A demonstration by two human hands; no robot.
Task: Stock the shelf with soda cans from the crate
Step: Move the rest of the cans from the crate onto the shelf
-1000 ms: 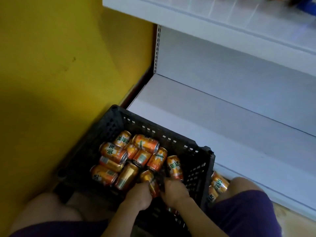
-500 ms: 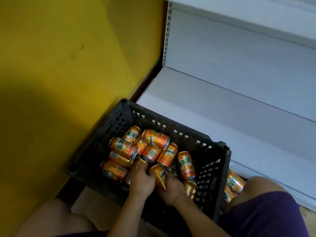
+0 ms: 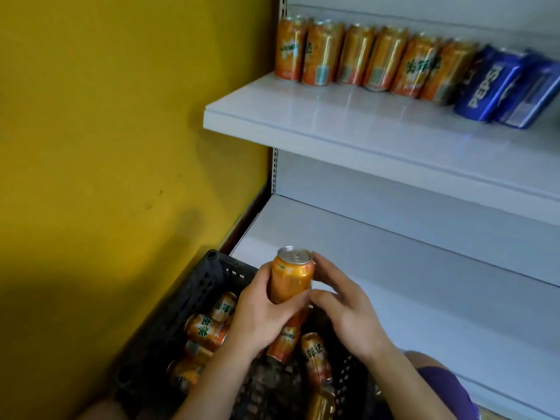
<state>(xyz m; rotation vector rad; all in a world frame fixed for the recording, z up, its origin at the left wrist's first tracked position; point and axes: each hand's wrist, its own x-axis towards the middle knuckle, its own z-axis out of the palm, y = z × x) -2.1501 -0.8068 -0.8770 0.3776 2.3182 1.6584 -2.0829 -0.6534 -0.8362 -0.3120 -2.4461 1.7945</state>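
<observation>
An orange soda can [image 3: 291, 277] is held upright above the black crate [image 3: 194, 292]. My left hand [image 3: 260, 316] grips its body from the left. From the right, my right hand [image 3: 348, 313] pinches it between the thumb and the index finger near the rim. Several more orange cans [image 3: 206, 328] lie loose in the crate under my hands. The upper white shelf [image 3: 363, 131] carries a row of upright orange cans [image 3: 354, 56] along its back.
Blue Pepsi cans [image 3: 491, 86] stand right of the orange row. The lower white shelf [image 3: 394, 268] lies just behind the crate. A yellow wall [image 3: 121, 147] closes the left side. My knee in purple shorts [image 3: 445, 386] is at the bottom right.
Both hands have come up out of the crate with one orange can, now upright. The view has tilted up, so the upper shelf and its cans show.
</observation>
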